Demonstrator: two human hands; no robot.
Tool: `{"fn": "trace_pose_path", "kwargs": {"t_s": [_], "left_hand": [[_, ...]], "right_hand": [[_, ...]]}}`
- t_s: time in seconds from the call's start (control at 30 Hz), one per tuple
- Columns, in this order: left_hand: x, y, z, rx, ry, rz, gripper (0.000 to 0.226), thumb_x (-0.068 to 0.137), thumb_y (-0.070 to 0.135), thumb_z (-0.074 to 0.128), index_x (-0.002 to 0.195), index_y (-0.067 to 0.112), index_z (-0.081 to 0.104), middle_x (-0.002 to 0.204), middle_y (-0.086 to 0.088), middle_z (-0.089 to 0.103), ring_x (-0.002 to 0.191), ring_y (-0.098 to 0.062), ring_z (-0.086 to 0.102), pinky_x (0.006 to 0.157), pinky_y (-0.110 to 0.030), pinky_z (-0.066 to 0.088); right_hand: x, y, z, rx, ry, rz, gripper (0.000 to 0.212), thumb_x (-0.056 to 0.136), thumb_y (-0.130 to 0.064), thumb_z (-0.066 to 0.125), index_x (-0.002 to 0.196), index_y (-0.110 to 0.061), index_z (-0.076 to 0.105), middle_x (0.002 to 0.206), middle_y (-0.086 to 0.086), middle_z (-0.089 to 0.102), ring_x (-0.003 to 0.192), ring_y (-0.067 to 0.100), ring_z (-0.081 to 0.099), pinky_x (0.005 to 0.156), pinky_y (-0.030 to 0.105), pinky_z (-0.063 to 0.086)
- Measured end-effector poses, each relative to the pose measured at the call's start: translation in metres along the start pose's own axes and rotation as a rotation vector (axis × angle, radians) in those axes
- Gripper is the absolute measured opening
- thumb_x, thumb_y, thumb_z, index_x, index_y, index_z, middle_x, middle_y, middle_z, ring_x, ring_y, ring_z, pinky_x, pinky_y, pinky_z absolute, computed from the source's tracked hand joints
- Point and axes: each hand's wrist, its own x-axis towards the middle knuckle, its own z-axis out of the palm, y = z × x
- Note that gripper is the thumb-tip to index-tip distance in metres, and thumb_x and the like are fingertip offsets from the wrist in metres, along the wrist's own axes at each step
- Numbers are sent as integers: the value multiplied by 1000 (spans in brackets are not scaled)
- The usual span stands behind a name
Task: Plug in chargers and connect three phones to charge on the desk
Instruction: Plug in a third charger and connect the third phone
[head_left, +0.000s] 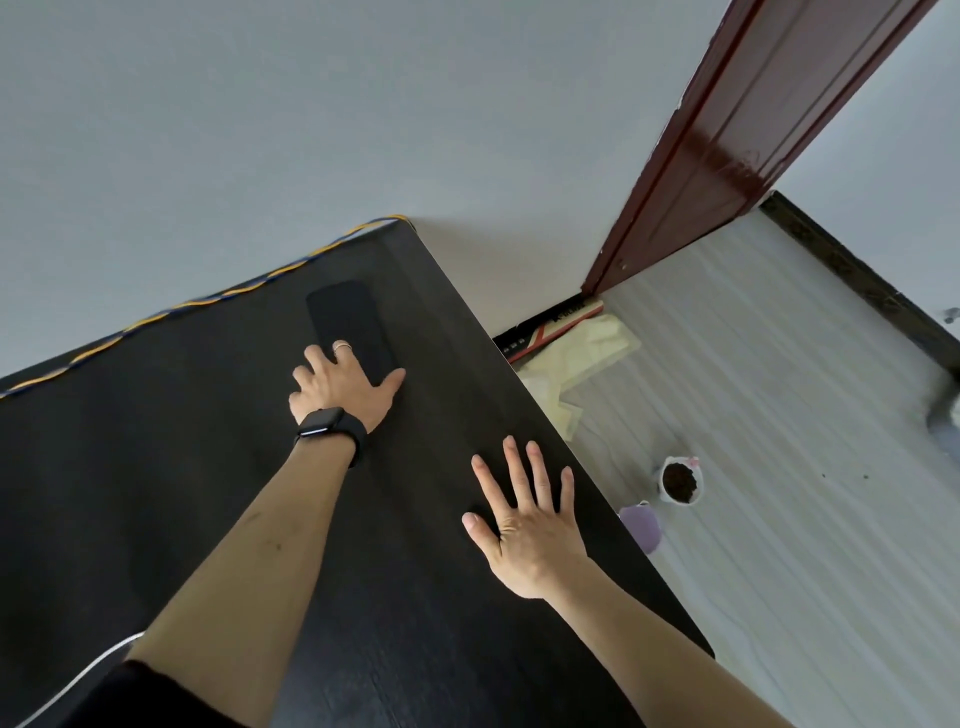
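Note:
A black phone (345, 319) lies flat on the dark desk (182, 467) near its far right corner. My left hand (345, 387), with a ring and a black wrist watch, holds the phone's near end, fingers on its left side and thumb at its near right corner. My right hand (524, 514) lies flat on the desk with fingers spread, close to the right edge, holding nothing. A white cable (85, 673) shows at the lower left beside my left arm. No charger or other phone is in view.
A yellow and blue cord (218, 296) runs along the desk's far edge by the grey wall. Right of the desk, on the pale floor, are a cup of dark grounds (680, 480), a purple cup (641, 527), yellow cloth (576, 353) and a red door frame (737, 140).

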Motion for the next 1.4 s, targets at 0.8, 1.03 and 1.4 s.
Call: {"fn": "trace_pose_path", "kwargs": {"t_s": [0.8,1.03,1.4], "left_hand": [[-96,-59,-62,-1802,-696,-413,53,81,45,56,117,8,66,115,-26,67,86,-31,60,76,-35,45],[-207,-123,-74,-1995,-734,-450,57,65,32,67,113,1,63,121,-31,60,85,-33,60,69,-33,48],[-406,-241,-54,-1254,-274,-432,78,52,30,80,126,28,55,113,5,71,103,-6,67,90,-30,55]], "right_hand": [[2,-5,-22,-9,-197,57,71,95,-71,12,147,-48,-30,157,-2,-43,145,27,-38,120,62,-10],[-18,-43,-99,392,-386,146,75,95,-72,33,155,-26,33,165,4,24,153,29,19,120,51,22],[-205,-228,-21,1181,-591,108,26,99,-39,60,107,-15,66,103,10,77,92,29,76,84,45,61]]}}
